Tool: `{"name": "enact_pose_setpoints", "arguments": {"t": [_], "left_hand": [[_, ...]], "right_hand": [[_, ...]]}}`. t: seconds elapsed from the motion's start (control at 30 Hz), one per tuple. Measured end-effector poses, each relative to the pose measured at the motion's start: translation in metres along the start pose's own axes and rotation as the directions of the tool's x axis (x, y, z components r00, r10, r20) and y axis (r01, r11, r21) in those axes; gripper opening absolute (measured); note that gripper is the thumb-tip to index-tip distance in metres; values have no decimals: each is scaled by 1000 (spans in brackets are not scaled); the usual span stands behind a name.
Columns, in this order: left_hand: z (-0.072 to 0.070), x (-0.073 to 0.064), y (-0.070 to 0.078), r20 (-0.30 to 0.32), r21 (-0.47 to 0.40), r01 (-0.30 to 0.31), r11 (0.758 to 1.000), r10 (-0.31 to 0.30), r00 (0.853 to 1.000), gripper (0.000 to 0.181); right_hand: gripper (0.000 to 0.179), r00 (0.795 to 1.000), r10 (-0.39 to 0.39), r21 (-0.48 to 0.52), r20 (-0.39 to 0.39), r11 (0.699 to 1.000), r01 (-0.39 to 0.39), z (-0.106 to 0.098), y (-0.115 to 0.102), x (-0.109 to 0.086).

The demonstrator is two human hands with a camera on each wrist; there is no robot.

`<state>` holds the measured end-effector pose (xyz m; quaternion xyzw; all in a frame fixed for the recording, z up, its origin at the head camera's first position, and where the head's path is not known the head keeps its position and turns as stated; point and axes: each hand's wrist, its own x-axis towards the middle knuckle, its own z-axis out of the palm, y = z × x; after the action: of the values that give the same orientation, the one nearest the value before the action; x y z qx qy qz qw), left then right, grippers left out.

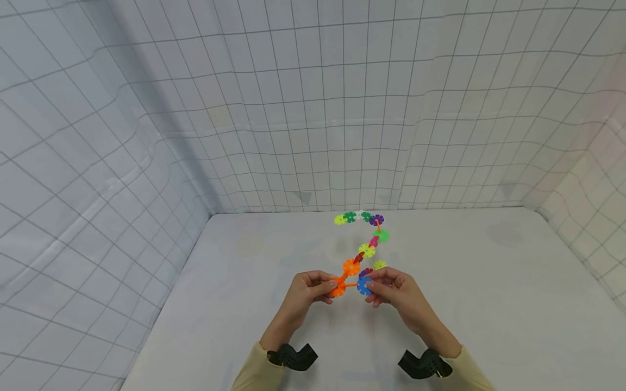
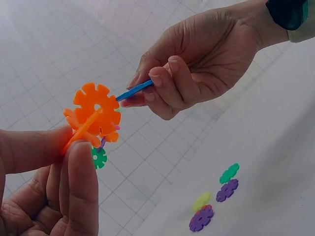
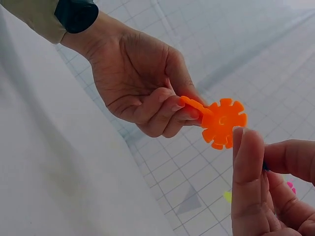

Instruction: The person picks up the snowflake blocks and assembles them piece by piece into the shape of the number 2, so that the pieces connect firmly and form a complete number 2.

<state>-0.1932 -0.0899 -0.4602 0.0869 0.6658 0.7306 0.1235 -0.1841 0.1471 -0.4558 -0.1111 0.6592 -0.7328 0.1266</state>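
Between thumb and fingers, my left hand pinches an orange notched plastic disc by its edge. My right hand pinches a blue notched disc, seen edge-on as the blue disc in the left wrist view. The blue disc's edge meets an orange disc there. From the left hand's disc, a chain of interlocked discs runs away through another orange disc, a yellow disc and a bright green disc. In the right wrist view, my fingers mostly hide the blue disc.
The chain curves left at its far end, past a purple disc to a yellow-green disc. Beyond my right hand show a purple disc and a yellow disc. A white table meets grid-patterned cloth walls.
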Motion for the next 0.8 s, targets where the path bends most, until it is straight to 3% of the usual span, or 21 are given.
{"name": "enact_pose_setpoints", "arguments": {"t": [0.8], "left_hand": [[0,1,0,12,-12,10,1000,-10,1000,24]], "right_hand": [[33,999,-33,-15,-25,999,33,1,-2,-1]]}}
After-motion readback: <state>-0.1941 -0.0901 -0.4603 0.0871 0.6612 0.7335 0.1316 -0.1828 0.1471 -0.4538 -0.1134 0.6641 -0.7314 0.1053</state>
